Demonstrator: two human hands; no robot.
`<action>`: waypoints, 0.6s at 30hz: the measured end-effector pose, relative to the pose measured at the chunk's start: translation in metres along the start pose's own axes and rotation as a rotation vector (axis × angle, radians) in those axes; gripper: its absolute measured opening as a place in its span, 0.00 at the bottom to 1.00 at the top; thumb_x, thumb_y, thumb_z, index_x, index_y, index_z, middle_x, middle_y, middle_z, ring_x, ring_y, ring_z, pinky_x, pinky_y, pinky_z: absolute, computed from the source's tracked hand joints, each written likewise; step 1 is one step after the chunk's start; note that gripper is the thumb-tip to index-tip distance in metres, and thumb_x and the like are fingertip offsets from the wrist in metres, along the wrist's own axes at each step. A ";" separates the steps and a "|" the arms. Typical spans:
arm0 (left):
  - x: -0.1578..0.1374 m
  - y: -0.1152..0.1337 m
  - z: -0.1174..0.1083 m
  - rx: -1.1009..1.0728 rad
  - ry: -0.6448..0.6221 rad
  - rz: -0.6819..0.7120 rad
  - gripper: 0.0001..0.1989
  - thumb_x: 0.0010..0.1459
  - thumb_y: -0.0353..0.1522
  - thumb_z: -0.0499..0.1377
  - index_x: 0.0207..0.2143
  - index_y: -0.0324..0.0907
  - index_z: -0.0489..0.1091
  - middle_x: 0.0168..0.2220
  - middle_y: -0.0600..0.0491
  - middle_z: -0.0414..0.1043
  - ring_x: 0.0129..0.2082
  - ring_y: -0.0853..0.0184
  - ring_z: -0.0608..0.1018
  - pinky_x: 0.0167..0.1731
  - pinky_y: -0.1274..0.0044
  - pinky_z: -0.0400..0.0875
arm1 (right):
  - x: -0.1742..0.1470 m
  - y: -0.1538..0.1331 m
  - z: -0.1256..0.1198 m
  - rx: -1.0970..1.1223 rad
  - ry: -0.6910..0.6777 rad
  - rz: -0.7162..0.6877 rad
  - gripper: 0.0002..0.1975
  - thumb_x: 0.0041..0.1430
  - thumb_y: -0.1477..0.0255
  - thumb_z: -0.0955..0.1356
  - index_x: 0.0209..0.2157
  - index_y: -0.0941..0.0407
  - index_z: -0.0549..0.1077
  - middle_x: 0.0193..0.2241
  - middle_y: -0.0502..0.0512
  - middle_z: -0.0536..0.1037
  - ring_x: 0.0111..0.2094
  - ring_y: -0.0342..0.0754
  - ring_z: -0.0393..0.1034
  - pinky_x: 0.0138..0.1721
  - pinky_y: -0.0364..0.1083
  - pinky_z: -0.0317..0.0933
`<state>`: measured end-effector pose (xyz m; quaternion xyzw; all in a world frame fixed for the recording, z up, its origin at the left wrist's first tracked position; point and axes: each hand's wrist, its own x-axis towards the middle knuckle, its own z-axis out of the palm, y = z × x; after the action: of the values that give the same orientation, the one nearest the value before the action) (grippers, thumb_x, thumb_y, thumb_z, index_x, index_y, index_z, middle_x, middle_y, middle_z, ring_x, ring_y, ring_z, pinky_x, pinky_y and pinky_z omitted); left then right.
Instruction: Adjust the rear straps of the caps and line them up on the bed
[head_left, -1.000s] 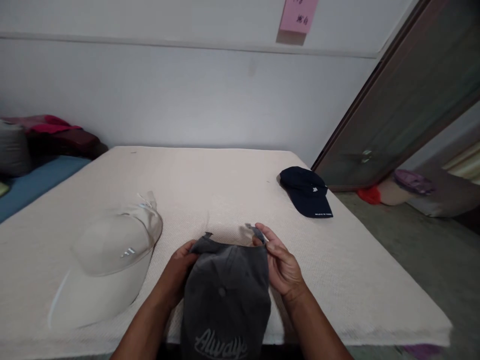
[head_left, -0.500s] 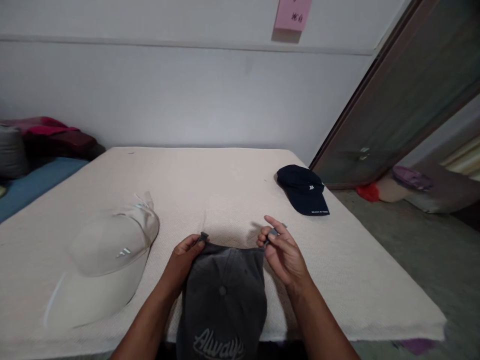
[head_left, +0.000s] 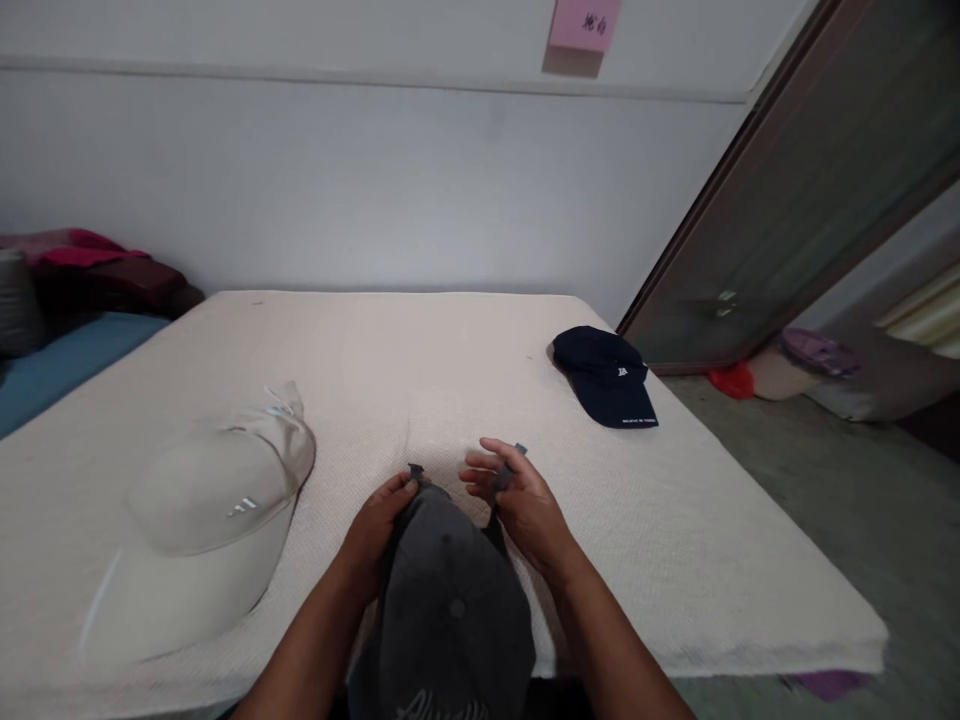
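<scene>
1. Pale wall (head_left: 300, 190) filled the background, crossed by a horizontal ridge, with a pink note (head_left: 585, 25) bearing handwriting stuck near its top.
2. Below it spread a bed-like surface (head_left: 390, 350) under a cream, textured cover.
3. Off to the left lay a blue mat (head_left: 82, 350) and some pink-red cloth (head_left: 86, 250); to the right stood a dark, brown-framed panel (head_left: 750, 250), with a red item (head_left: 731, 380) and a purple one (head_left: 817, 352) near the grey floor (head_left: 885, 520).
4. On the cover, a beige cap (head_left: 210, 500) rested at left, and a navy cap (head_left: 604, 375) sat near the right edge.
5. At the near edge, low in the middle of the view, was the grey cap (head_left: 454, 610), between the forearms, its lettering partly cut off by the frame.
6. The left hand (head_left: 379, 535) pinched the left strap (head_left: 415, 470) at the cap's back; the right hand (head_left: 529, 510) gripped the right strap (head_left: 510, 468), its other fingers extended.
7. Half a second earlier, the back edge had been stretched nearly straight; now the crown looked narrower and rounder.
8. The right hand had shifted toward the left one, closing the gap, while the beige and navy caps stayed put.
</scene>
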<state>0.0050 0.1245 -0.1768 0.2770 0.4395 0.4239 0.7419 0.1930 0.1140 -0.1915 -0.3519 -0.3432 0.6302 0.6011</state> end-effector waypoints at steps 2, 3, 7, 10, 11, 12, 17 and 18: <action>-0.001 0.000 0.001 0.031 -0.006 -0.003 0.10 0.52 0.35 0.63 0.35 0.38 0.73 0.30 0.53 0.76 0.27 0.69 0.75 0.30 0.79 0.68 | 0.000 0.004 0.003 -0.041 -0.021 -0.002 0.23 0.47 0.81 0.65 0.46 0.51 0.72 0.41 0.54 0.75 0.39 0.51 0.73 0.41 0.52 0.64; -0.001 0.000 0.001 0.048 -0.012 -0.003 0.10 0.52 0.35 0.63 0.35 0.38 0.73 0.30 0.53 0.76 0.28 0.70 0.75 0.31 0.79 0.67 | 0.000 0.007 0.005 -0.067 -0.034 -0.014 0.23 0.47 0.81 0.65 0.46 0.51 0.72 0.41 0.54 0.75 0.39 0.51 0.73 0.42 0.52 0.64; -0.003 -0.005 0.005 0.109 -0.056 -0.018 0.09 0.52 0.34 0.63 0.35 0.39 0.74 0.30 0.54 0.76 0.28 0.70 0.74 0.31 0.80 0.66 | -0.004 0.015 0.017 -0.055 -0.100 -0.024 0.26 0.49 0.81 0.65 0.50 0.49 0.70 0.47 0.54 0.74 0.49 0.52 0.68 0.53 0.55 0.58; -0.003 -0.011 0.007 0.116 -0.059 -0.036 0.10 0.51 0.34 0.64 0.35 0.40 0.74 0.28 0.54 0.76 0.26 0.70 0.74 0.30 0.79 0.65 | -0.006 0.019 0.029 0.137 -0.117 -0.006 0.21 0.54 0.74 0.66 0.51 0.50 0.69 0.50 0.56 0.73 0.54 0.53 0.65 0.58 0.57 0.52; -0.003 -0.013 0.007 0.107 -0.064 -0.042 0.09 0.51 0.34 0.64 0.35 0.40 0.74 0.28 0.55 0.76 0.26 0.70 0.74 0.30 0.79 0.65 | -0.005 0.019 0.032 0.209 -0.115 -0.015 0.19 0.56 0.71 0.66 0.51 0.50 0.69 0.50 0.57 0.73 0.54 0.53 0.64 0.58 0.57 0.51; -0.002 -0.015 0.007 0.097 -0.073 -0.048 0.09 0.51 0.34 0.64 0.35 0.40 0.74 0.27 0.54 0.76 0.26 0.70 0.74 0.30 0.79 0.65 | -0.004 0.020 0.034 0.271 -0.114 -0.027 0.18 0.58 0.68 0.65 0.50 0.51 0.70 0.50 0.57 0.73 0.55 0.54 0.64 0.59 0.58 0.50; 0.000 -0.019 0.005 0.093 -0.088 -0.034 0.12 0.51 0.35 0.64 0.38 0.40 0.73 0.27 0.54 0.75 0.26 0.69 0.74 0.30 0.78 0.65 | 0.002 0.024 0.034 0.287 -0.087 -0.003 0.18 0.55 0.72 0.66 0.49 0.51 0.70 0.46 0.56 0.77 0.50 0.54 0.69 0.56 0.58 0.54; 0.001 -0.019 0.004 0.112 -0.080 -0.026 0.13 0.50 0.36 0.64 0.38 0.39 0.74 0.28 0.54 0.75 0.26 0.69 0.74 0.30 0.78 0.65 | 0.002 0.025 0.034 0.223 -0.081 0.007 0.19 0.54 0.75 0.66 0.48 0.51 0.70 0.45 0.56 0.77 0.49 0.53 0.70 0.55 0.57 0.55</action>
<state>0.0163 0.1156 -0.1901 0.3290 0.4361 0.3776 0.7477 0.1511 0.1150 -0.1957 -0.2585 -0.2938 0.6801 0.6199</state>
